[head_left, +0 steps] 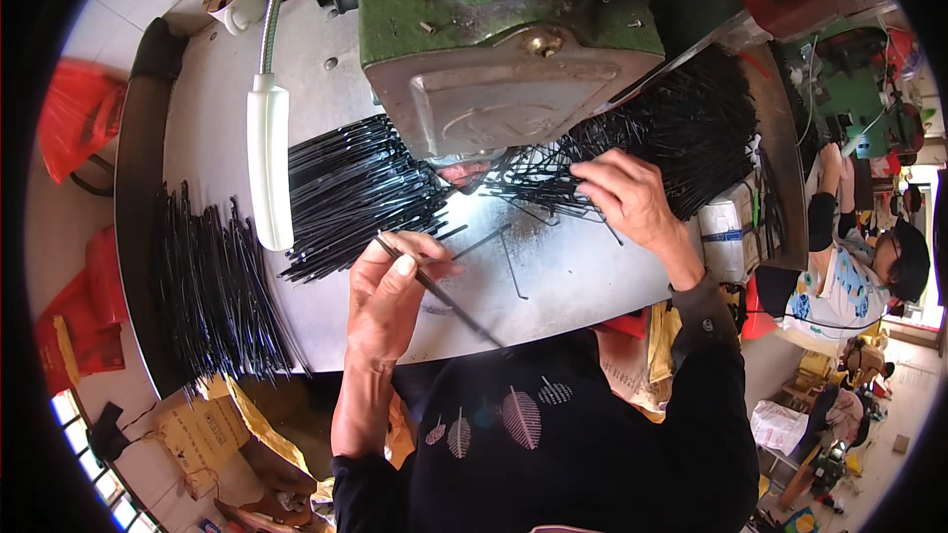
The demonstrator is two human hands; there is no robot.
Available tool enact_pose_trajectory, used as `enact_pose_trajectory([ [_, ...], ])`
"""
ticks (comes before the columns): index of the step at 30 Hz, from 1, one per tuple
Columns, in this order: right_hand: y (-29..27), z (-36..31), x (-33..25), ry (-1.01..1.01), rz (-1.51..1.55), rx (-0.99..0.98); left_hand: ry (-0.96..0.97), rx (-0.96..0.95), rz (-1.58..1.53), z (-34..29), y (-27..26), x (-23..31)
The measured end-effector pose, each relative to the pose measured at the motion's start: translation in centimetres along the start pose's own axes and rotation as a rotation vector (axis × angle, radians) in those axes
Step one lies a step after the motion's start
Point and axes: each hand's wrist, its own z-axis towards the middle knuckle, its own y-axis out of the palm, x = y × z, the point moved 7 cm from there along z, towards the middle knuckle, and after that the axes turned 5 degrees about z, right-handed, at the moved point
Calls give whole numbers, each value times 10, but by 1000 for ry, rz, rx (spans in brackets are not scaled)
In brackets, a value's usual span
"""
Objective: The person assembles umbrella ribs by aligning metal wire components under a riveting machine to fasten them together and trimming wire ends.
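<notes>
A thin dark rod [449, 301] slants across my left hand [393, 286], which pinches it between thumb and fingers above the metal table's front part. My right hand [632, 199] reaches to the near edge of a tangled heap of black rods [691, 128]; its fingers are apart and slightly bent, and no rod shows clearly between them. Two loose rods with bent ends, one of them a thin rod [513, 262], lie on the table between my hands. Left of centre lies a neat stack of black rods [355, 197], its ends close to my left hand.
A green machine [513, 30] with a grey housing overhangs the table's far side. A white lamp [269, 168] on a flexible neck hangs over the left. Another rod bundle [212, 286] lies at the left edge. A white mug [237, 2] stands far left. Another person [839, 276] works at right.
</notes>
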Motion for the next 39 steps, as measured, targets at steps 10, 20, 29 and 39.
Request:
enact_pose_trajectory([
  [10, 7, 18, -32, -156, -42, 122, -248, 151, -205, 3, -7, -25],
  [20, 66, 29, -55, 255, 526, 157, -175, 99, 177, 51, 9, -17],
  [29, 92, 29, -39, 696, 941, 138, -45, 149, 492, 66, 8, -1],
  [39, 99, 32, -31, 731, 920, 136, -55, 102, 445, 72, 10, -2],
])
